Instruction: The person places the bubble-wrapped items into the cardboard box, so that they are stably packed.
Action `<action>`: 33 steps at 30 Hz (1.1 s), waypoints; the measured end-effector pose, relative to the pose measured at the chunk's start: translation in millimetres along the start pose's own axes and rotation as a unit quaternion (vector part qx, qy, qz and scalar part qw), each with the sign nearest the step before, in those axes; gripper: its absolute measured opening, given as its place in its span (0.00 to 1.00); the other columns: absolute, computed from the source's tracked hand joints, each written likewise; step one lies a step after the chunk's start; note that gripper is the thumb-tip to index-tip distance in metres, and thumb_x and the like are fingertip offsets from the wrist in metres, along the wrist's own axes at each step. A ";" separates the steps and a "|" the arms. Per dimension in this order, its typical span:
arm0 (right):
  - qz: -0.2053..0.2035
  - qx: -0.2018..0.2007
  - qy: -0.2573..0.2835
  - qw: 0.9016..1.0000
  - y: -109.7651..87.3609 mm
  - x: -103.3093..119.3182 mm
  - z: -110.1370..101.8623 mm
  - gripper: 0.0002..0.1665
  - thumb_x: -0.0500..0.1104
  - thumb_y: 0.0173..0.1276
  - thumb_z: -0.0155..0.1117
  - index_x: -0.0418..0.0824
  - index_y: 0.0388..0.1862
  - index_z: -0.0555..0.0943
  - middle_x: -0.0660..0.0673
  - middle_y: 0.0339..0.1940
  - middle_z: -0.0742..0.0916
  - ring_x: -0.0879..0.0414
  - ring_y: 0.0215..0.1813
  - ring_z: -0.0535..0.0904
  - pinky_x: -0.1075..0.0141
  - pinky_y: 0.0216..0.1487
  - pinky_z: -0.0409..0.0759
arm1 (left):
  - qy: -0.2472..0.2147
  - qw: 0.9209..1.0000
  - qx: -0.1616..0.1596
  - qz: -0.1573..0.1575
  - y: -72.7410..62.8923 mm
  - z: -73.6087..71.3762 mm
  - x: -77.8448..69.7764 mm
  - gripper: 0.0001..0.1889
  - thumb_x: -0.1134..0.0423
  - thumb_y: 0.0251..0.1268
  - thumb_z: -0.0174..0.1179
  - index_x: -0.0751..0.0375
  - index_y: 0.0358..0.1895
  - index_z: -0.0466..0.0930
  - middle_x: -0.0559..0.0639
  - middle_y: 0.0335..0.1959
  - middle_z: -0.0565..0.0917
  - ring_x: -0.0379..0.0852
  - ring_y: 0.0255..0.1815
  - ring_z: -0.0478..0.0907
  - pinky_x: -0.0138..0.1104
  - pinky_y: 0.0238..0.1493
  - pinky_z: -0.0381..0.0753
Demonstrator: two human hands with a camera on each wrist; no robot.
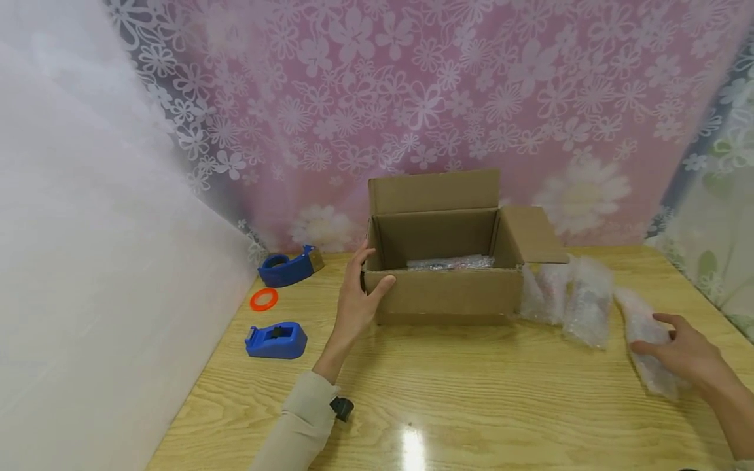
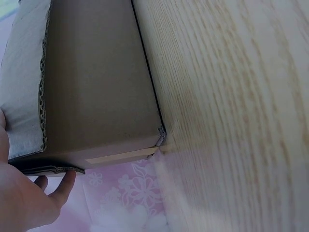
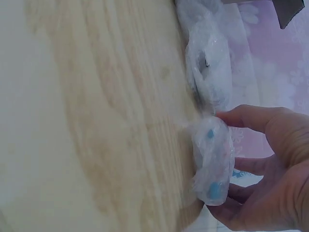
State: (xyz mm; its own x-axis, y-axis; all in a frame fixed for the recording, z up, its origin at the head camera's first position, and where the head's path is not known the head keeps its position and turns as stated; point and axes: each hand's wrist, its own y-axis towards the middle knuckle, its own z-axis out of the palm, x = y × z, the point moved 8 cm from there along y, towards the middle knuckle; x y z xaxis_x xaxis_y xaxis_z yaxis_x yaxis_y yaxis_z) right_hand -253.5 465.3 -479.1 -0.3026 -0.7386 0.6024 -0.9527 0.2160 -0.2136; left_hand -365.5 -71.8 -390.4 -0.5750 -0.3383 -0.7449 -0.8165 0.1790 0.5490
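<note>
A brown cardboard box (image 1: 450, 294) stands at the back of the table, its top open, with flaps raised at the back and folded out to the right. Inside lies a bubble-wrapped item (image 1: 450, 263). My left hand (image 1: 359, 288) grips the box's left front corner, thumb over the front and fingers along the left side. At the far right, my right hand (image 1: 689, 350) holds a bubble-wrapped package (image 3: 212, 164) between thumb and fingers. Light blue spots show through its wrap, and it sits low at the tabletop.
More bubble-wrapped packages (image 1: 589, 304) lie between the box and my right hand. At the left are a blue packing tape dispenser (image 1: 288, 269), an orange ring (image 1: 264, 299) and a small blue desk tape dispenser (image 1: 277, 341). A flowered curtain (image 1: 412, 98) hangs behind the table.
</note>
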 end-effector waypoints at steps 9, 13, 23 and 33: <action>0.009 -0.047 -0.025 0.999 1.6 -6.9 -6.9 0.65 0.67 0.75 0.62 0.21 0.80 0.42 0.06 0.67 0.57 0.11 0.60 0.61 0.23 0.52 0.69 | 0.005 1.000 0.000 -0.027 -1.5 -1.2 0.9 0.37 0.50 0.76 0.65 0.50 0.82 0.59 0.37 0.85 0.52 0.47 0.85 0.49 0.47 0.84 0.51; 0.036 -0.092 0.025 0.995 -0.2 -16.9 -15.4 0.62 0.65 0.76 0.62 0.26 0.82 0.42 0.10 0.74 0.51 0.11 0.63 0.58 0.25 0.49 0.72 | 0.006 1.000 0.002 -0.026 -1.5 -0.5 1.0 0.37 0.51 0.75 0.65 0.50 0.82 0.59 0.38 0.85 0.52 0.47 0.85 0.50 0.46 0.84 0.51; -0.019 -0.136 0.127 0.982 -13.0 7.4 -38.8 0.58 0.58 0.79 0.61 0.32 0.86 0.39 0.20 0.82 0.41 0.13 0.74 0.45 0.19 0.63 0.58 | 0.006 1.000 0.000 -0.015 -1.4 -1.5 -0.4 0.37 0.49 0.76 0.63 0.51 0.82 0.59 0.37 0.86 0.51 0.44 0.85 0.48 0.46 0.84 0.48; -0.100 -0.126 0.096 0.982 -22.0 54.8 -53.4 0.54 0.60 0.76 0.65 0.62 0.88 0.42 0.35 0.87 0.46 0.16 0.76 0.48 0.17 0.56 0.63 | 0.007 1.000 0.003 -0.029 0.0 -0.6 1.4 0.36 0.51 0.75 0.65 0.48 0.81 0.60 0.38 0.85 0.53 0.49 0.85 0.50 0.47 0.83 0.53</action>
State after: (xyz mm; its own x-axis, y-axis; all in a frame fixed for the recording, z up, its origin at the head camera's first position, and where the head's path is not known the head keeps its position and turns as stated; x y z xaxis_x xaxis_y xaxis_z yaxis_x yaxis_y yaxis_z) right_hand -250.6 454.2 -400.3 -0.0848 -0.6530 0.7526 -0.9631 0.2472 0.1060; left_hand -366.3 -72.8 -391.2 -0.5265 -0.3609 -0.7698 -0.8484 0.1651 0.5029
